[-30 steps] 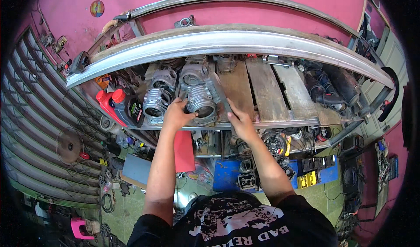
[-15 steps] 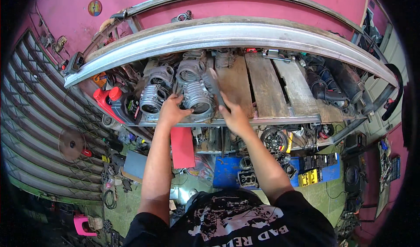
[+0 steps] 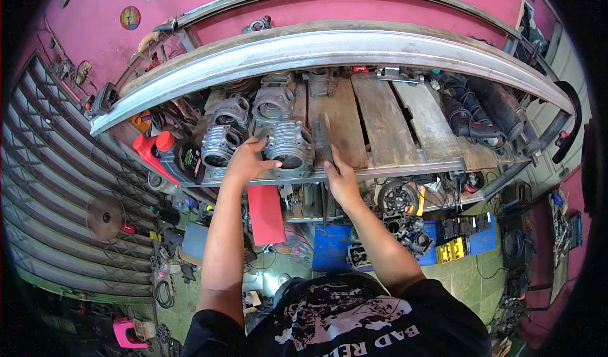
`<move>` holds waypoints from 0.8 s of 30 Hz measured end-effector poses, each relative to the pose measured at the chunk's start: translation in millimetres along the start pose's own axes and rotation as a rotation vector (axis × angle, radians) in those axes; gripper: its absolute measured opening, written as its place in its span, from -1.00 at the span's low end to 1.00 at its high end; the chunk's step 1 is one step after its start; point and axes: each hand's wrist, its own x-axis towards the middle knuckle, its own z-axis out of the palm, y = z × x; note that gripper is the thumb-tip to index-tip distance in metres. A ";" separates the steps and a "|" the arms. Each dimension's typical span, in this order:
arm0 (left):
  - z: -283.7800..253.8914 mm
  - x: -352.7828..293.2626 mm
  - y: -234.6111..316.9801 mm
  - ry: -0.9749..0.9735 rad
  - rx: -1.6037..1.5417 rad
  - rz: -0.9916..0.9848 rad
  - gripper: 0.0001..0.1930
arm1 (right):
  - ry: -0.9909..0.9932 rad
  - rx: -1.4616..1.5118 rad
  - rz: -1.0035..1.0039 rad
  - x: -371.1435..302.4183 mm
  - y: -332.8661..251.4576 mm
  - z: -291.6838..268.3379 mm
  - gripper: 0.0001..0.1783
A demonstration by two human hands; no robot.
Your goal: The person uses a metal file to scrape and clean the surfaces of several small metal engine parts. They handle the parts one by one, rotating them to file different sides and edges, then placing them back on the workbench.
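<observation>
A grey finned engine cylinder block stands near the shelf's front edge, its round bore facing me. My left hand is closed on its left side, thumb over the bore's rim. Just right of the block, my right hand is closed round the near end of a long narrow brush, which looks like a wire brush. The brush points away from me, its dark side turned towards the fins; whether it touches them I cannot tell. Another finned cylinder block sits to the left of my left hand.
More grey castings stand behind. Left are oil bottles with red caps; power tools lie at the right on the wooden planks. A metal rail crosses above. Below are a red panel and engine parts.
My right hand and the brush have moved slightly right, away from the cylinder block's fins, and the brush stands straighter. The left hand keeps its hold. The whole view has shifted a little.
</observation>
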 end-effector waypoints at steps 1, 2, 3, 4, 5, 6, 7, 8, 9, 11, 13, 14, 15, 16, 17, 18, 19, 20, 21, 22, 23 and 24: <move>-2.5 -1.1 -2.2 -0.025 -0.004 -0.014 -0.10 | -0.015 0.024 -0.003 -17.7 -4.8 -0.6 -0.33; -7.4 -2.4 -0.8 -0.060 0.013 -0.028 -0.09 | -0.031 0.044 -0.005 -39.6 -12.5 -2.1 -0.33; -14.8 -0.8 6.4 -0.096 0.027 -0.033 -0.08 | -0.038 0.059 -0.008 -59.7 -19.9 -5.3 -0.32; -17.0 2.9 10.5 -0.133 0.039 -0.036 -0.06 | -0.008 0.036 -0.025 -79.2 -24.9 -4.8 -0.31; -17.1 5.0 6.6 -0.143 0.036 -0.033 -0.07 | 0.013 0.017 -0.046 -94.4 -29.4 -0.5 -0.30; -16.8 7.4 0.7 -0.152 0.033 -0.030 -0.07 | 0.030 0.037 -0.037 -101.2 -31.5 3.4 -0.32; -16.1 8.5 -4.3 -0.162 0.030 -0.028 -0.07 | 0.002 0.054 -0.009 -94.9 -32.7 2.4 -0.32; -17.1 10.1 -0.3 -0.165 0.051 -0.031 -0.07 | -0.018 0.069 0.022 -79.6 -35.5 -1.3 -0.33; -19.8 10.8 7.1 -0.168 0.075 -0.033 -0.08 | -0.037 0.087 0.053 -64.1 -37.8 -5.8 -0.33; -20.5 13.4 14.2 -0.163 0.119 -0.030 -0.09 | -0.025 -0.021 -0.012 -30.8 -24.8 -11.3 -0.32; -18.6 14.2 17.0 -0.153 0.162 -0.022 -0.10 | -0.045 -0.051 0.015 -9.1 -23.8 -17.7 -0.32; -18.9 15.1 19.9 -0.160 0.170 -0.032 -0.10 | -0.056 -0.030 0.060 -10.8 -23.9 -17.9 -0.32; -19.9 15.3 23.2 -0.167 0.178 -0.042 -0.10 | -0.066 -0.009 0.107 -13.7 -23.7 -18.0 -0.32; -20.0 15.6 25.8 -0.174 0.187 -0.052 -0.09 | -0.048 -0.032 0.054 -28.1 -21.4 -16.3 -0.32; -19.8 14.5 23.4 -0.160 0.183 -0.045 -0.08 | -0.037 -0.052 -0.004 -43.0 -20.8 -11.3 -0.31; -17.0 13.2 18.2 -0.147 0.178 -0.037 -0.08 | 0.015 -0.033 -0.078 -59.5 -20.1 -3.3 -0.27; -16.0 12.8 14.6 -0.133 0.171 -0.028 -0.07 | 0.014 -0.108 -0.017 -76.5 -33.4 -2.0 -0.24; -15.5 12.6 21.3 -0.109 0.174 -0.081 -0.02 | 0.046 -0.120 -0.043 -89.4 -37.4 4.2 -0.25; -12.8 13.4 23.9 -0.093 0.164 -0.085 -0.02 | 0.078 -0.131 -0.069 -95.5 -41.9 8.5 -0.25; -9.7 14.6 24.4 -0.076 0.154 -0.091 -0.02 | 0.046 -0.090 -0.005 -90.3 -45.1 6.5 -0.27; -7.8 14.0 22.6 -0.062 0.148 -0.100 -0.02 | 0.016 -0.048 0.061 -84.7 -52.5 5.0 -0.30; -7.6 13.3 20.4 -0.069 0.134 -0.082 -0.02 | -0.013 -0.006 0.094 -68.2 -57.2 1.6 -0.32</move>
